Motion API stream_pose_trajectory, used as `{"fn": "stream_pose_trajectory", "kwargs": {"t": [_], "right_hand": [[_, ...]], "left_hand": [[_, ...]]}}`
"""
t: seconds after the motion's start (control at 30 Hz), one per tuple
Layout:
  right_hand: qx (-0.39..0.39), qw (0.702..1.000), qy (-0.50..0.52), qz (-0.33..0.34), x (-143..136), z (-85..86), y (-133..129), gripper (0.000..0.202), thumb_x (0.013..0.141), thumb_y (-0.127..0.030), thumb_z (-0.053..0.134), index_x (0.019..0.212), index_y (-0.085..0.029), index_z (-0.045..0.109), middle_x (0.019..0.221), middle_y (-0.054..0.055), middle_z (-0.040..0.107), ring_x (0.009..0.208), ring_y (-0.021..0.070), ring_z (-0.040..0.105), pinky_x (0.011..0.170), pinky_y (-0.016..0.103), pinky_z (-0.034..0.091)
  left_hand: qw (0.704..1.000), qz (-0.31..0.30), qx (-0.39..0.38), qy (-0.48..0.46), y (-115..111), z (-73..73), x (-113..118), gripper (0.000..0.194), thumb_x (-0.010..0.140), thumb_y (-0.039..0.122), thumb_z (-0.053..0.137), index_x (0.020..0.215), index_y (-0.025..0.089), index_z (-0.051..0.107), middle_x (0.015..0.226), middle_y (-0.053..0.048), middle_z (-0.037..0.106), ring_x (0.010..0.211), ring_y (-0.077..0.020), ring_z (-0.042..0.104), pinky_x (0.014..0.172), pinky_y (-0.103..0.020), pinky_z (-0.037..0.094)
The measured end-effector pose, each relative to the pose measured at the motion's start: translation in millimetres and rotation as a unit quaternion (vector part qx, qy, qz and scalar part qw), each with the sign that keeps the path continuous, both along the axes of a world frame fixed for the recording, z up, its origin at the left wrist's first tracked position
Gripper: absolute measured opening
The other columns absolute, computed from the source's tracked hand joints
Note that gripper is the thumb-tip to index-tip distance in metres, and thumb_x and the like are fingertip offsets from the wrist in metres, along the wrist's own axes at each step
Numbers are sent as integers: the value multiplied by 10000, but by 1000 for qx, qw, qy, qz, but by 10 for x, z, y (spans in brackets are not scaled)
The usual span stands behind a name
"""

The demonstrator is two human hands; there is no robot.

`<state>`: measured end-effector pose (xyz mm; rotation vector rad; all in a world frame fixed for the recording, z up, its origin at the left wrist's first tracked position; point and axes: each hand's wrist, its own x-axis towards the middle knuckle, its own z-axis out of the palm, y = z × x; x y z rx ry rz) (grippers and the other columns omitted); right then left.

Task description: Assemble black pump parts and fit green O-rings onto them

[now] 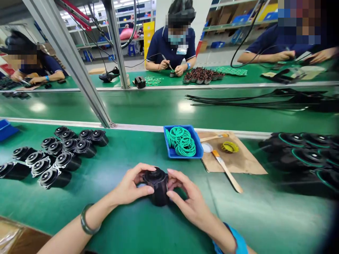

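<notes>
Head view. Item, left hand (132, 185): fingers curled partway, index finger at the upper edge and thumb across the near side of a black housing (159, 190), which it has hold of. Item, right hand (186, 195): cupped, half open, thumb and fingertips at the housing's right side; how firmly it bears there, cannot tell. Housing: upright between the hands, in front of the wearer; whether its base meets the green tabletop (127, 233), cannot tell. No green ring is visible on it.

Step in hand, as judged: two-handed steadying or turning of the housing. Any turn or shift would call for an even grip from both sides, kept upright.

Beyond the right hand, ahead: blue tray (182, 156), holding a loose heap of green rings (180, 135). Right of the tray: brown sheet (246, 162), bearing a small yellow-rimmed container (230, 147), contents unclear, and a white disc (207, 147); one brush (227, 173) lies partly across its near edge, another (213, 138) near its far edge.

Farther right of the right hand: housings with green rings (307, 158) around their tops. Left of the left hand: a group of black housings (67, 160); beyond them, a blue bin (6, 130), contents not visible.
</notes>
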<state>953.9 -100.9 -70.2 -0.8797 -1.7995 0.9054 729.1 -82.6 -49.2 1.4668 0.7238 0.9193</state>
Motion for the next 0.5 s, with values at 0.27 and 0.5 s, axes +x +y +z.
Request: {"fn": "stream_pose_trajectory", "kwargs": {"t": [0.27, 0.5], "right_hand": [[-10, 999, 13, 35, 20, 100, 10, 306, 951, -386, 520, 1230, -298, 610, 912, 29, 546, 841, 151, 574, 750, 277, 510], [-198, 976, 64, 61, -10, 92, 54, 350, 949, -471, 475, 1201, -255, 586, 968, 41, 523, 767, 132, 552, 659, 246, 523]], "left_hand": [[963, -79, -230, -118, -20, 7, 86, 465, 788, 404, 762, 1157, 222, 545, 989, -34, 667, 837, -129, 639, 746, -230, 472], [907, -28, -391, -153, -36, -68, 136, 445, 741, 408, 797, 1078, 203, 591, 977, -26, 652, 821, -127, 650, 777, -246, 509]]}}
